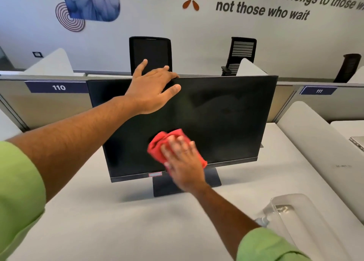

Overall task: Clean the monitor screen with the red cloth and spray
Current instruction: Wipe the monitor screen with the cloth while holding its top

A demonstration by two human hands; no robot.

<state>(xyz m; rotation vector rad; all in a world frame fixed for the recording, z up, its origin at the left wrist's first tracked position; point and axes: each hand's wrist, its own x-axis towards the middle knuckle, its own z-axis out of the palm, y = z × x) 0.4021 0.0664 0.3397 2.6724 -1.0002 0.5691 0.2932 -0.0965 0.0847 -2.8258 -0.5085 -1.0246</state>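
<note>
Wiping the monitor screen (226, 113) near its 6 o'clock edge, red cloth (157, 146) bunched against the glass. Pressed there by the right hand (183, 160), fingers straight and spread, none curled round it. Leaves the longest run of glass toward 3 o'clock, along the panel's long axis. Steadied at 11 o'clock by the left hand (151, 89), laid flat over the top edge, gripping nothing. Possibly the spray (262, 220) at 4 o'clock, blurred.

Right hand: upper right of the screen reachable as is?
Likely yes: right hand presses the red cloth low on the monitor screen; nothing covers the upper right, left hand rests top left.
</note>
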